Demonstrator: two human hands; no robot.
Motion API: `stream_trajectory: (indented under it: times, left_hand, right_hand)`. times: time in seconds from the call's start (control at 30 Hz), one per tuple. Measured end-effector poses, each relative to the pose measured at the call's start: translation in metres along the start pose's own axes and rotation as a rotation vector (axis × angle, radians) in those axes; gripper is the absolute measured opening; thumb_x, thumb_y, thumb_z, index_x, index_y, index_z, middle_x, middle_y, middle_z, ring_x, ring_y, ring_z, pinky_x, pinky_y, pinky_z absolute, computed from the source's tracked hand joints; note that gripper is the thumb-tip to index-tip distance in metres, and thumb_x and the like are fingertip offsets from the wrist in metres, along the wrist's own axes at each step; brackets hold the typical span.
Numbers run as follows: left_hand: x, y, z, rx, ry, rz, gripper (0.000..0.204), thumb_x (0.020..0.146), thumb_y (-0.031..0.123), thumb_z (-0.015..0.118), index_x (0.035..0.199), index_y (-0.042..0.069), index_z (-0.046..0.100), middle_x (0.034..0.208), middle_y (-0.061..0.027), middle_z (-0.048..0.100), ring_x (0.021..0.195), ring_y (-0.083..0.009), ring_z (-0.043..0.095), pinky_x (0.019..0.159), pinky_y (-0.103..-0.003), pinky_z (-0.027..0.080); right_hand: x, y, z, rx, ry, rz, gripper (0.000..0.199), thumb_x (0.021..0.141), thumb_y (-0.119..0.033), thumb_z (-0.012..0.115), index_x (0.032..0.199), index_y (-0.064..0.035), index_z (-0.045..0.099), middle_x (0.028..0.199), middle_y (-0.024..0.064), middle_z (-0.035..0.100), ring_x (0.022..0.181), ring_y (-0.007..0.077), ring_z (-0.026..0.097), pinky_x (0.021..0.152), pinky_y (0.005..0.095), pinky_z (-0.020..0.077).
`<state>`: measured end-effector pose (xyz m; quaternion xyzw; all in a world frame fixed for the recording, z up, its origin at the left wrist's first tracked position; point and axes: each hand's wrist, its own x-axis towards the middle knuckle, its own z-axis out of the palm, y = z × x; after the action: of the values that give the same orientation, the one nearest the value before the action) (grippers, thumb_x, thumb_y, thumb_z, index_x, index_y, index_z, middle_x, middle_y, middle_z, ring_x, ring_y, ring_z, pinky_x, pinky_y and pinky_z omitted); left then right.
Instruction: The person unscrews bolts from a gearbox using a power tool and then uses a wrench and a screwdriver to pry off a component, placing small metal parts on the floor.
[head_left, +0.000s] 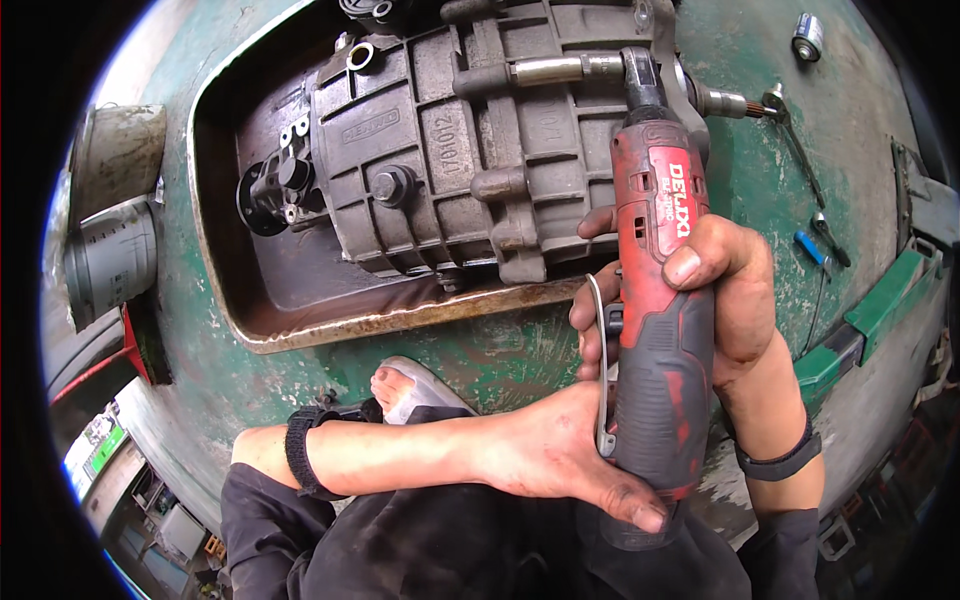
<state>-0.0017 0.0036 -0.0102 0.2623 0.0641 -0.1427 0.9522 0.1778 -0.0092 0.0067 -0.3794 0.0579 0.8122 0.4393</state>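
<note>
A red and black cordless ratchet wrench (660, 410) stands lengthwise in front of me, gripped in both hands. My right hand (745, 290) wraps its middle, thumb across the red housing and fingertips near the metal trigger lever. My left hand (560, 440) closes round the lower end, thumb over the base; its other fingers are hidden. From the ratchet head a silver socket (550, 70) points left, its tip at a lug on the gearbox (430, 140). Whether a bolt sits inside it cannot be seen. The grey cast gearbox lies in a brown metal tray (400, 328).
On the worn green surface at right lie a spanner (800, 150), a blue-handled screwdriver (808, 247) and a green metal bar (885, 300). A small silver cylinder (808, 38) is at the far right. Left of the tray is a grey bucket (112, 258). My sandalled foot (415, 390) is below the tray.
</note>
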Motion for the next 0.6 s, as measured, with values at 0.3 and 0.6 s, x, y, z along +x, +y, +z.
stream_trajectory:
  times: [0.3, 0.6]
  left_hand:
    - [-0.014, 0.029, 0.043, -0.293, 0.145, 0.129, 0.025, 0.085, 0.010, 0.074, 0.105, 0.002, 0.062, 0.093, -0.0028, 0.066, 0.087, -0.0094, 0.060, 0.077, -0.028, 0.050]
    - [-0.032, 0.066, 0.053, -0.259, 0.172, -0.179, 0.077, 0.085, 0.008, 0.076, 0.147, 0.002, 0.031, 0.146, -0.0121, 0.044, 0.124, -0.0228, 0.055, 0.107, -0.038, 0.044]
  right_hand:
    - [-0.005, -0.006, 0.024, 0.014, 0.076, -0.034, 0.076, 0.073, -0.035, 0.052, 0.136, 0.0058, 0.038, 0.092, 0.0359, 0.062, 0.069, 0.0485, 0.065, 0.063, 0.0614, 0.0558]
    - [-0.011, -0.019, 0.046, 0.120, 0.016, -0.049, 0.047, 0.078, -0.030, 0.058, 0.111, 0.0025, 0.049, 0.095, 0.0270, 0.064, 0.082, 0.0411, 0.067, 0.081, 0.0511, 0.0562]
